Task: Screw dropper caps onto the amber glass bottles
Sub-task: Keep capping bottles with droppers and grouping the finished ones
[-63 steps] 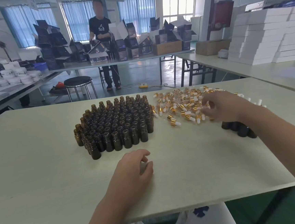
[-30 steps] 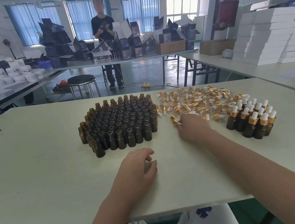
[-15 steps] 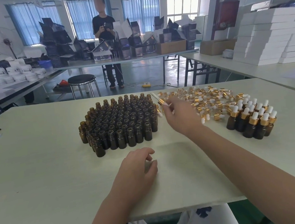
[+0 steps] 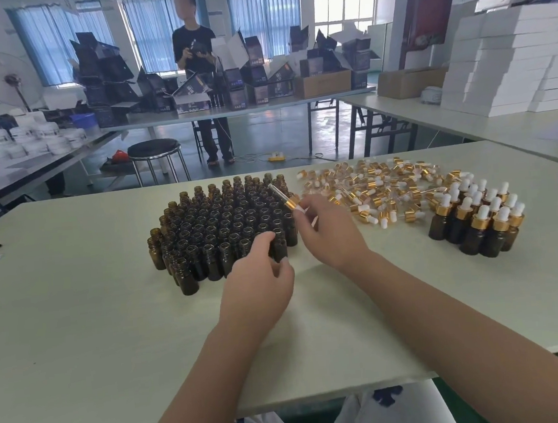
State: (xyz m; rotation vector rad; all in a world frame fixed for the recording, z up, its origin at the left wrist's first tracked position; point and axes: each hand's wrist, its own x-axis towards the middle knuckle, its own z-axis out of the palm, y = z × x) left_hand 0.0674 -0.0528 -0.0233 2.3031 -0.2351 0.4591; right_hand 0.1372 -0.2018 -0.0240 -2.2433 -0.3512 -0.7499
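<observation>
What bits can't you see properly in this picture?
Head view:
- Whether the left hand grips the front bottle: its fingers cover it.
- Rubber bulb of the dropper cap: mostly inside the right hand.
- Printing on the dark boxes: too small, blurred.
- Rear capped bottles: partly behind the front ones.

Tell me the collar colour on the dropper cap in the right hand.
Gold, on the dropper cap the right hand holds; head view.

Roughly a hundred open amber bottles (image 4: 218, 226), over a dozen capped bottles (image 4: 475, 233), scores of loose dropper caps (image 4: 370, 186)
</observation>
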